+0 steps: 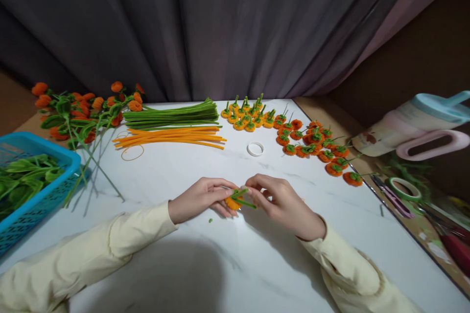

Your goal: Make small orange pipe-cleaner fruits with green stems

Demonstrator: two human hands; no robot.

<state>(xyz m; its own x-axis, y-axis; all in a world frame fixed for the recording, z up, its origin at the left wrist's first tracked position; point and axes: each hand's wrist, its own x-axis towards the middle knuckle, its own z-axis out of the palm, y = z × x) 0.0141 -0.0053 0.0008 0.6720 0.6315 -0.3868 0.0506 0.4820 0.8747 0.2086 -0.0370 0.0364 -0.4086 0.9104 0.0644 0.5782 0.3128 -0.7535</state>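
Observation:
Near the middle of the white tabletop, my left hand (pixel 211 196) is closed around a small yellow-orange pipe-cleaner pumpkin (pixel 232 203). Green pipe cleaner (pixel 244 200) sticks out of its top toward the right. My right hand (pixel 279 200) pinches the green piece at the pumpkin's top between thumb and fingertips. A tiny green scrap (pixel 210 220) lies on the table just below my left hand. Beyond my hands sits a white ring-shaped roll of tape (pixel 255 148).
Green pipe cleaners (pixel 172 117) and orange pipe cleaners (pixel 171 137) lie bundled behind. Yellow pumpkins (pixel 249 116) and orange pumpkins (pixel 312 142) stand in groups at the back right. Left are orange flowers (pixel 84 107) and a blue basket (pixel 40 190) of leaves; right, a tumbler (pixel 400 120) and green tape (pixel 405 189).

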